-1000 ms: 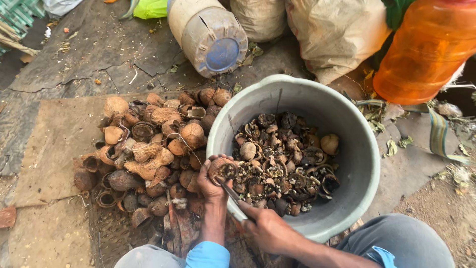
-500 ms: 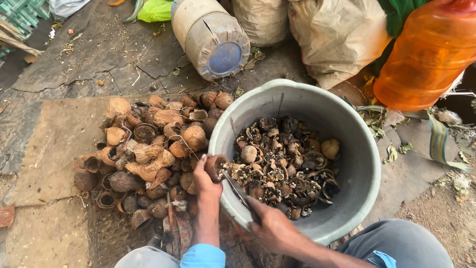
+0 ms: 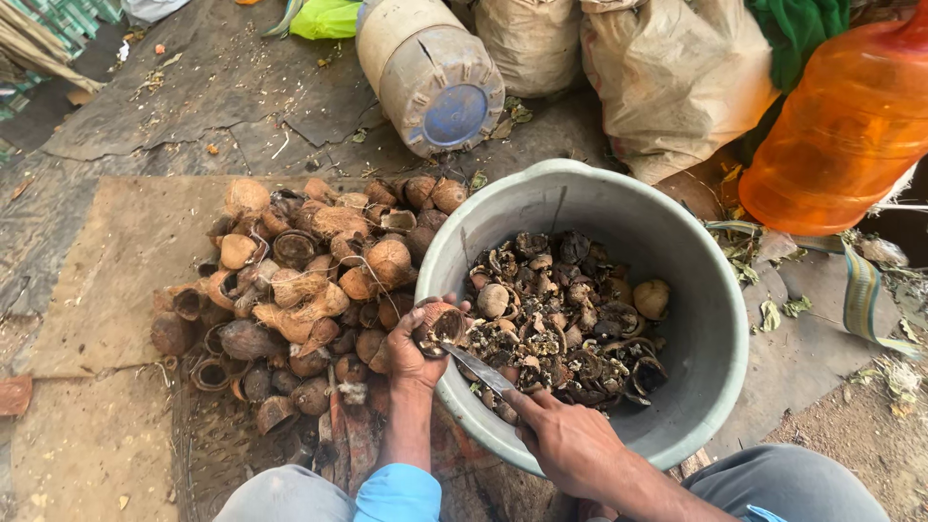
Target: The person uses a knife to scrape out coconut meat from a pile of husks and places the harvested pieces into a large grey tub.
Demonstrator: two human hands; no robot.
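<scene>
The left hand (image 3: 414, 350) grips a halved nut shell (image 3: 441, 323) at the near rim of the grey bucket (image 3: 706, 319); the right hand (image 3: 570, 443) is closed round a knife (image 3: 476, 368) whose tip is in that shell. A heap of empty husks (image 3: 300, 290) lies just left, touching the bucket; a tipped plastic drum (image 3: 435, 72), sacks (image 3: 667, 77) and an orange jug (image 3: 846, 130) crowd behind

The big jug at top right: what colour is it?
Translucent orange jug, clearest in the head view.

Shell pile (image 3: 300, 290) left of bucket (image 3: 696, 280); jug (image 3: 841, 126) behind it.
</scene>
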